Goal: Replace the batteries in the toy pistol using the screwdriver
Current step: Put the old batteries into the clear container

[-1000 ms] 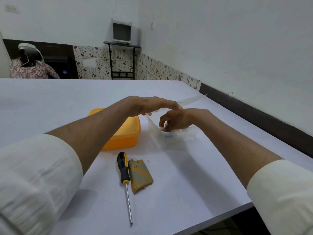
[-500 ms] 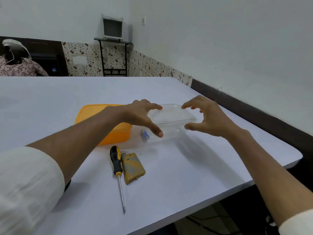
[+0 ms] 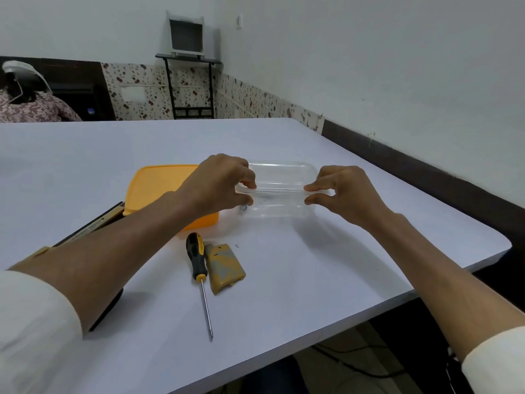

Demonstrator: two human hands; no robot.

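Observation:
A clear plastic container point(image 3: 279, 191) with its lid on stands on the white table point(image 3: 312, 280). My left hand point(image 3: 224, 184) pinches its left rim and my right hand point(image 3: 338, 189) pinches its right rim. A battery end point(image 3: 243, 208) shows through the container's left wall. The black-and-yellow screwdriver point(image 3: 199, 268) lies nearer me, tip toward the table's front edge. Beside it on the right lies the tan battery cover point(image 3: 225, 267), with a tiny screw point(image 3: 236, 246) just beyond it. A dark and tan object point(image 3: 96, 223), mostly hidden under my left forearm, lies at the left.
An orange lidded box point(image 3: 159, 189) sits left of the clear container, behind my left hand. The table's right corner and front edge are close. Another person sits far back at the left point(image 3: 28, 103). A small stand with a monitor point(image 3: 189, 66) is against the back wall.
One second ago the container was open with my right hand inside it. The lid is down now, and both hands have moved onto its rims and pinch them.

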